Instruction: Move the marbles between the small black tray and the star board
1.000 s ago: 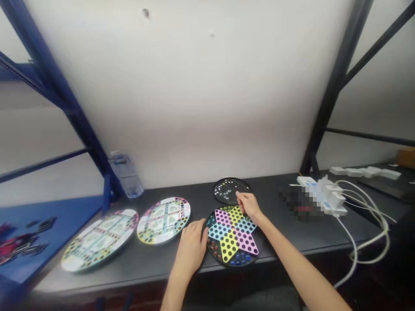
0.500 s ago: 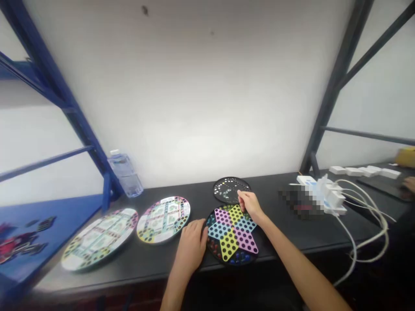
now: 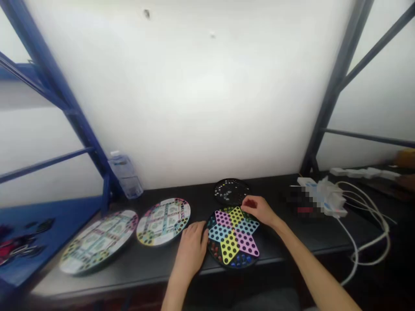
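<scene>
A round black board (image 3: 233, 235) with a pink, yellow and blue star full of holes lies near the table's front edge. Red and blue pieces sit in its front rim sections, green ones at the back. My left hand (image 3: 193, 242) rests at the board's left rim, fingers stretched out and holding nothing. Over the upper right rim, by the green section, is my right hand (image 3: 259, 209), its thumb and index finger pinched together; whatever they hold is too small to make out. Just behind the board lies a black disc (image 3: 231, 191) with small white pieces.
Two round printed boards (image 3: 164, 221) (image 3: 100, 242) lie to the left. A clear plastic bottle (image 3: 126, 176) leans by the blue frame. On the right are a white power strip (image 3: 329, 196) with cables and several white boxes (image 3: 366, 172). A white wall stands behind.
My right hand has moved right and slightly down, from near the black disc's edge to the star board's upper right rim. My left hand has barely moved.
</scene>
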A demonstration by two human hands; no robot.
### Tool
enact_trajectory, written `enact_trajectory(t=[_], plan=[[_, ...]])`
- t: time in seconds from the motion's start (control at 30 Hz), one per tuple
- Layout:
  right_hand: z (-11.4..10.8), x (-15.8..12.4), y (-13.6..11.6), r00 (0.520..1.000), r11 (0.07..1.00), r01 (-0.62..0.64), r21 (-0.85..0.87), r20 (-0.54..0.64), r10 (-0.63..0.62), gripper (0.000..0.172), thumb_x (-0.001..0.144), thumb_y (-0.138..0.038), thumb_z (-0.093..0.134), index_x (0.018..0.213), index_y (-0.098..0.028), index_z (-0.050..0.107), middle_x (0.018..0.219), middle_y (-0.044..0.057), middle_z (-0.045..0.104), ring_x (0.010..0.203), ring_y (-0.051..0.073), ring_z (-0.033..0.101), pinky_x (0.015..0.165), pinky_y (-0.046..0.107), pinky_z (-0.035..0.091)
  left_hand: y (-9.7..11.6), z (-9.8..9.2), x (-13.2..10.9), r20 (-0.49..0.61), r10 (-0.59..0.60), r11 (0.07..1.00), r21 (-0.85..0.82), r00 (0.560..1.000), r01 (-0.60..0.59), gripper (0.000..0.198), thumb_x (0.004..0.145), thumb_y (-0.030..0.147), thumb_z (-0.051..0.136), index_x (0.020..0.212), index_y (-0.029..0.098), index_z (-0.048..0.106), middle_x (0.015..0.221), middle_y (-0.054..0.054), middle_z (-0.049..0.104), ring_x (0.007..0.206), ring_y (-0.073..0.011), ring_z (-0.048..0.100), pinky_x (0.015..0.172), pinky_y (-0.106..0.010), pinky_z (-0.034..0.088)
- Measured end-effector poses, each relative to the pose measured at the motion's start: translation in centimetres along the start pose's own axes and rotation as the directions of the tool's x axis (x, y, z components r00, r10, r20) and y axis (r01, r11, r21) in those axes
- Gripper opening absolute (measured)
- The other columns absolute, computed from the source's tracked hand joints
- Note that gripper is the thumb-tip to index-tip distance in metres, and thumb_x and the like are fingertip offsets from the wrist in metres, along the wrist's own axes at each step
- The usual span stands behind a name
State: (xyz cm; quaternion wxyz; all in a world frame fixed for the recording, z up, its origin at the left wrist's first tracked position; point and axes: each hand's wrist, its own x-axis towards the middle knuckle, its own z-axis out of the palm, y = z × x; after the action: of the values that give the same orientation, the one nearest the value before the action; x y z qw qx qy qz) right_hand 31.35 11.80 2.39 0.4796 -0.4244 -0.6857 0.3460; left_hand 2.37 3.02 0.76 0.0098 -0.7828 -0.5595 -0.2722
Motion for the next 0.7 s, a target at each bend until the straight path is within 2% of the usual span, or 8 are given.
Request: enact_trajectory(t=[0.1,0.2,0.33,0.53,0.7], plan=[[-1.6,-1.7,-0.7,0.985,0.980,0.055,-0.189,0.171,-0.022,0.017,0.068,-0.027,0.077,0.081,-0.019,0.072,0.067,-0.002,0.060,0.060,0.012,0.049,0.058,0.024,0.038,0.1,0.0,0.1,0.008,-0.011,1.000,0.000,1.000,0.011,0.032,0.101,0.031,0.038,0.123,0.021,0.058,0.122,-0.008,0.065,0.117,-0.0248,0.058,0.101,-0.043,0.044],[-1.9,-2.4,-0.9,0.973,0.961,0.063,-0.267,0.232,0.000,0.021,0.065,-0.021,0.078,0.085,-0.019,0.071,0.071,-0.002,0.061,0.066,0.013,0.052,0.062,0.024,0.039,0.1,0.0,0.2,0.007,-0.007,1.000,-0.004,1.000,0.007,0.032,0.101,0.031,0.038,0.123,0.022,0.058,0.122,-0.008,0.066,0.117,-0.0251,0.059,0.101,-0.044,0.044],[-1.4,-2.2,-0.5,0.971,0.972,0.033,-0.233,0.236,0.023,0.014,0.070,-0.020,0.074,0.083,-0.019,0.070,0.074,-0.001,0.065,0.063,0.012,0.051,0.060,0.024,0.039,0.1,-0.2,0.1,0.008,-0.004,1.000,-0.006,1.000,0.004,0.031,0.100,0.031,0.039,0.122,0.021,0.059,0.121,-0.009,0.066,0.116,-0.0251,0.059,0.100,-0.044,0.045],[-2.2,-2.2,0.4,0.995,0.977,0.005,-0.211,0.097,0.016,0.013,0.072,-0.021,0.071,0.085,-0.018,0.068,0.069,-0.002,0.062,0.060,0.012,0.048,0.056,0.024,0.038,0.1,-0.1,0.2,0.010,-0.008,1.000,0.000,1.000,0.008,0.032,0.101,0.031,0.038,0.122,0.020,0.059,0.121,-0.009,0.066,0.115,-0.0246,0.059,0.100,-0.044,0.045],[-2.8,-2.4,0.8,0.988,0.979,-0.008,-0.204,0.147,0.039,0.016,0.070,-0.018,0.071,0.086,-0.018,0.069,0.070,-0.002,0.063,0.059,0.012,0.050,0.056,0.024,0.038,0.0,-0.1,0.2,-0.002,-0.007,1.000,0.001,1.000,0.007,0.030,0.100,0.031,0.040,0.121,0.022,0.060,0.120,-0.008,0.066,0.115,-0.0240,0.060,0.100,-0.043,0.045]])
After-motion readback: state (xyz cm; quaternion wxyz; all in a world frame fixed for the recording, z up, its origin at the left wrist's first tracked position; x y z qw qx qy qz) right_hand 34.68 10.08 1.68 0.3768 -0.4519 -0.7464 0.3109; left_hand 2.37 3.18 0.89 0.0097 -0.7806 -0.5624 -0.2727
